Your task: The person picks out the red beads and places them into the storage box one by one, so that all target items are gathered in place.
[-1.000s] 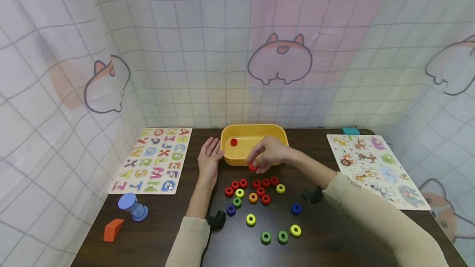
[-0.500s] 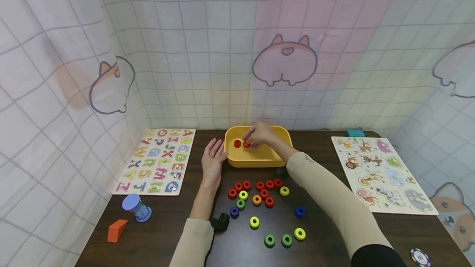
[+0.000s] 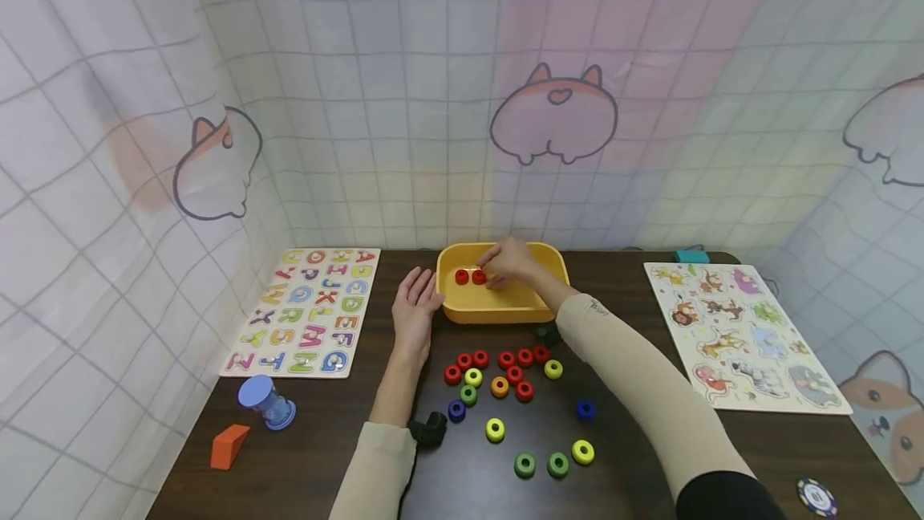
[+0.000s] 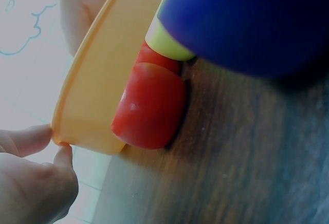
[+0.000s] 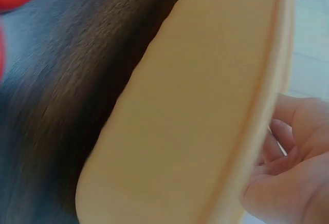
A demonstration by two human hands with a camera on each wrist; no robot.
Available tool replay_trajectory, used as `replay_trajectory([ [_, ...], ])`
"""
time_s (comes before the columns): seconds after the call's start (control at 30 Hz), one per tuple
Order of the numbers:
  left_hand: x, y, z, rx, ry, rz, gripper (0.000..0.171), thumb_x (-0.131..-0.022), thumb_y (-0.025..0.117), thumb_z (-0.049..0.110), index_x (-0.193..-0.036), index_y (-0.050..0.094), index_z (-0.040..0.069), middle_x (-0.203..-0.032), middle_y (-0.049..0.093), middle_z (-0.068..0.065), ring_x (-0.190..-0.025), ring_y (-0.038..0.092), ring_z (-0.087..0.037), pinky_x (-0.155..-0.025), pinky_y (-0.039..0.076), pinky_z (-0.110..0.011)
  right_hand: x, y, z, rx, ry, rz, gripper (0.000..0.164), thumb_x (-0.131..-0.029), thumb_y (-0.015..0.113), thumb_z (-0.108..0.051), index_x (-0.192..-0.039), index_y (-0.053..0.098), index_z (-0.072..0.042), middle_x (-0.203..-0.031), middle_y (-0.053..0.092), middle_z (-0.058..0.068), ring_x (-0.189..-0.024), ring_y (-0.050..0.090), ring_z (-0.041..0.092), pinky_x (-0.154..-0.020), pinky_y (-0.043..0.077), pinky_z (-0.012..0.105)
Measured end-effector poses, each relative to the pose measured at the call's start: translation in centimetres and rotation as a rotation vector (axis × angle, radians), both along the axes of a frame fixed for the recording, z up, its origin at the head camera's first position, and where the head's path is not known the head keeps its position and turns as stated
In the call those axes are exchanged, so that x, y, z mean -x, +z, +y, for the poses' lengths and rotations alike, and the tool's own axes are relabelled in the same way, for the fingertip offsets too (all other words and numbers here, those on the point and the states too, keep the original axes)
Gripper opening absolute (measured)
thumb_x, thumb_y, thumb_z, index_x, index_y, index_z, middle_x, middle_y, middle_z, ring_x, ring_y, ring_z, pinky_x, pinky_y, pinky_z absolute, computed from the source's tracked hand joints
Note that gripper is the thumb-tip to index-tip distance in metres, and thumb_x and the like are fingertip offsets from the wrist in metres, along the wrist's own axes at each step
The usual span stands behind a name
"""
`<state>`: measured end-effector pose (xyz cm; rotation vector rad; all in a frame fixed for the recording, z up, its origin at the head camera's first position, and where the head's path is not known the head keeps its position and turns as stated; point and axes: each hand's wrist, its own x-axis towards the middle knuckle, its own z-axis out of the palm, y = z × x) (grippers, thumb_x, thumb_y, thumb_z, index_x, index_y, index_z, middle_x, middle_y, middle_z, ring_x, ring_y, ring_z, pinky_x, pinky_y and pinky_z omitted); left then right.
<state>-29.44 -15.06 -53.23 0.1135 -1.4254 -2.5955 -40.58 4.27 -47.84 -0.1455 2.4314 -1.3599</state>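
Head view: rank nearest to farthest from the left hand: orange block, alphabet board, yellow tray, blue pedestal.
From the left hand:
1. Yellow tray: immediately right
2. Alphabet board: left
3. Blue pedestal: left, below the board in frame
4. Orange block: left, lower still

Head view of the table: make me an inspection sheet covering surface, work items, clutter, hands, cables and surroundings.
Surface: dark wood-grain table.
Work items: yellow tray with two red rings inside; loose rings in red, yellow, green, blue and orange on the near side.
Clutter: alphabet board, animal board, blue pedestal-shaped piece, orange block, round chip, teal object.
Hands: left hand touches the tray's left end; right hand is inside it, fingers at the right-hand red ring, grip unclear.
Cables: thin dark line behind the teal object, possibly a cord.
Surroundings: grid-patterned curtain printed with cartoon animals.
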Motion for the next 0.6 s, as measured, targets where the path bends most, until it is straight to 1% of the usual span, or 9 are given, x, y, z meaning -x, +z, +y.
replay_trajectory([
  [0.07,0.0,0.1,0.1,0.009,0.011,0.006,0.066,-0.088,0.057,-0.017,-0.144,0.041,0.014,-0.145,0.046,-0.012,-0.135,0.047,-0.021,-0.1,0.049,-0.029,-0.8,1.1,0.7,0.024,0.034,0.011,0.02,-0.091,0.066,-0.005,-0.109,0.073,0.001,-0.11,0.07,0.019,-0.086,0.071,0.037,-0.078,0.059,0.047],
  [0.17,0.1,0.2,0.3,0.022,0.021,0.01,0.066,-0.088,0.058,-0.017,-0.144,0.041,0.013,-0.147,0.045,-0.014,-0.135,0.047,-0.022,-0.098,0.05,-0.028,-2.5,3.4,1.9,0.05,0.119,0.02,0.023,-0.093,0.065,-0.007,-0.113,0.071,0.002,-0.115,0.068,0.019,-0.09,0.07,0.039,-0.081,0.058,0.049],
  [0.27,0.1,0.3,0.2,0.02,0.023,0.01,0.066,-0.088,0.058,-0.017,-0.145,0.04,0.012,-0.149,0.042,-0.017,-0.135,0.046,-0.023,-0.097,0.05,-0.027,-4.6,5.7,3.0,0.064,0.219,0.037,0.023,-0.094,0.065,-0.01,-0.113,0.071,0.0,-0.116,0.068,0.017,-0.089,0.071,0.039,-0.077,0.06,0.046],
  [0.37,0.1,0.3,0.1,0.014,0.022,0.004,0.066,-0.088,0.057,-0.017,-0.145,0.04,0.012,-0.15,0.04,-0.019,-0.135,0.047,-0.023,-0.097,0.05,-0.026,-6.9,7.3,4.0,0.05,0.301,0.066,0.02,-0.093,0.068,-0.013,-0.109,0.073,-0.004,-0.11,0.072,0.012,-0.085,0.071,0.038,-0.072,0.061,0.044],
  [0.43,0.0,0.4,0.1,0.017,0.016,-0.004,0.066,-0.088,0.057,-0.017,-0.145,0.04,0.012,-0.15,0.04,-0.018,-0.135,0.046,-0.022,-0.097,0.05,-0.026,-8.3,7.8,4.7,0.038,0.351,0.079,0.018,-0.092,0.069,-0.014,-0.107,0.075,-0.006,-0.105,0.074,0.008,-0.083,0.072,0.037,-0.071,0.061,0.045],
  [0.5,-0.1,0.4,0.2,0.015,0.006,-0.012,0.066,-0.089,0.058,-0.016,-0.145,0.04,0.013,-0.151,0.039,-0.018,-0.136,0.045,-0.023,-0.097,0.05,-0.026,-9.7,8.0,5.3,0.031,0.397,0.074,0.017,-0.091,0.07,-0.014,-0.105,0.076,-0.007,-0.1,0.075,0.005,-0.082,0.072,0.037,-0.071,0.06,0.047],
  [0.6,-0.3,0.6,0.2,0.001,-0.011,-0.021,0.067,-0.089,0.058,-0.016,-0.146,0.039,0.012,-0.151,0.039,-0.017,-0.138,0.043,-0.024,-0.098,0.049,-0.027,-11.4,7.5,6.2,0.023,0.459,0.036,0.016,-0.089,0.071,-0.009,-0.104,0.076,-0.009,-0.098,0.075,0.005,-0.082,0.072,0.037,-0.07,0.06,0.047],
])
